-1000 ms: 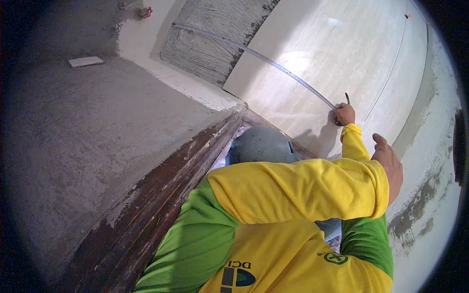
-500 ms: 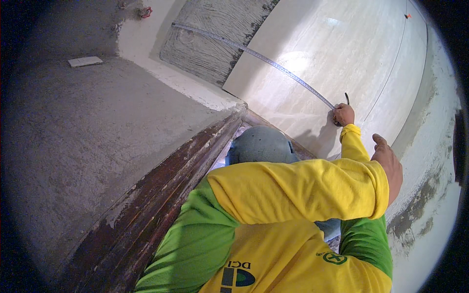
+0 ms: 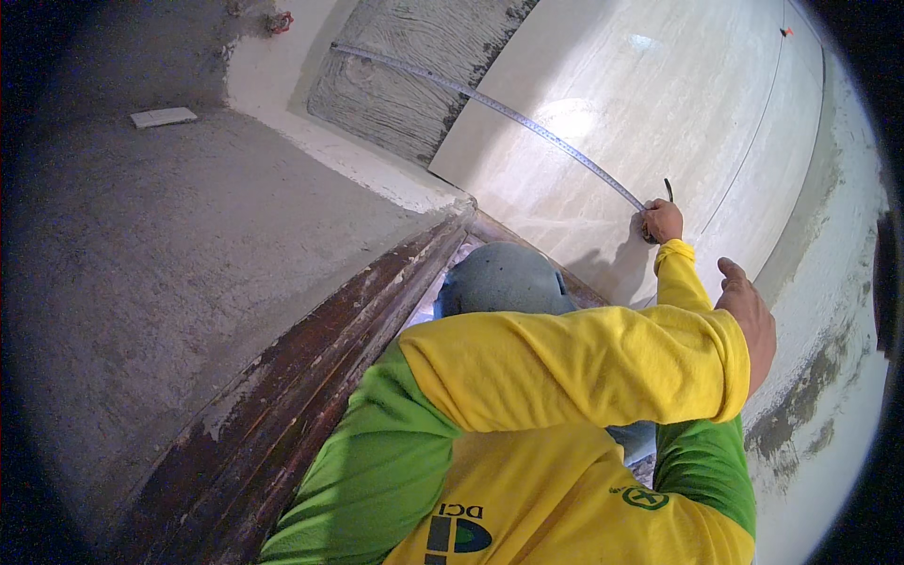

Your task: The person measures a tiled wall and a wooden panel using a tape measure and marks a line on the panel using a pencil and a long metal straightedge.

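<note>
My right hand (image 3: 665,221) is closed around a dark tape measure (image 3: 650,232), resting on a large glossy cream tile (image 3: 574,179). A dark strap (image 3: 669,190) sticks up beside that hand. From the case the metal tape blade (image 3: 537,129) runs up and left over the tile, ending on the combed grey mortar (image 3: 377,104). My left arm crosses in front of my body in a yellow sleeve. Beyond its cuff, my left hand (image 3: 750,330) hangs with fingers loosely stretched and nothing visible in it; part of it is hidden.
A worn dark-red wooden frame (image 3: 311,377) runs along the left of my body. Further left is a rough grey cement surface (image 3: 188,254) with a small white slab (image 3: 164,118). A red valve handle (image 3: 280,24) sits at the far left. A stained pale wall (image 3: 819,377) rises at right.
</note>
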### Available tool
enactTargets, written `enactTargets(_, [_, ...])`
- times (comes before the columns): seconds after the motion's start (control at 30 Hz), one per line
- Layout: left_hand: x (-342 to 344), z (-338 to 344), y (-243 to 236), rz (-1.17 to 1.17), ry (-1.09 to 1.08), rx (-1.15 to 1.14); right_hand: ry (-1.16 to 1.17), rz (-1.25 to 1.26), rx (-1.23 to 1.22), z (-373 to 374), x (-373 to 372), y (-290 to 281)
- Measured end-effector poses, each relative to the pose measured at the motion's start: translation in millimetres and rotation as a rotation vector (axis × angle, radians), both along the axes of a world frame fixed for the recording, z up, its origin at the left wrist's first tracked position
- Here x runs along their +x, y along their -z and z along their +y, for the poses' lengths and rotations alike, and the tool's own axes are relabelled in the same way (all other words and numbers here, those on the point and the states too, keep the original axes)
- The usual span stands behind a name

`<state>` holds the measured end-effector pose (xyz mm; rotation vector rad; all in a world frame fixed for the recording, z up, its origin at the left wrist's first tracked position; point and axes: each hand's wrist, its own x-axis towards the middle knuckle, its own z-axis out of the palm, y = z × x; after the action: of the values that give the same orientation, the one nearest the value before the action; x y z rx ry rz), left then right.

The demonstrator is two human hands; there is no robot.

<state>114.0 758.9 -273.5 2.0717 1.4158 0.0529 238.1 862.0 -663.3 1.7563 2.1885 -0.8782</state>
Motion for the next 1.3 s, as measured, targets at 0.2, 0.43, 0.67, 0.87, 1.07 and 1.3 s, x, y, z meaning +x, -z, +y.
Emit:
enactTargets(0.2, [1, 3, 1, -0.022, 0.007, -0.024, 0.045, 0.020, -0.041, 0, 2, 3])
enactTargets(0.43, [2, 1, 1, 0.015, -0.068, 0.002, -0.056, 0.040, 0.065, -2, 4, 6])
enactTargets(0.67, [3, -1, 6, -0.024, -0.074, 0.064, -0.042, 0.019, 0.062, -2, 3, 4])
enactTargets(0.87, [2, 5, 4, -0.002, -0.037, -0.014, 0.003, 0.054, -0.001, -2, 1, 1])
enactTargets(1.07, [0, 6, 2, 0.001, -0.047, -0.032, -0.051, 0.000, 0.032, -4, -1, -10])
enactTargets(1.3, [6, 2, 6, 0.004, -0.044, -0.023, -0.011, -0.001, 0.014, -3, 0, -6])
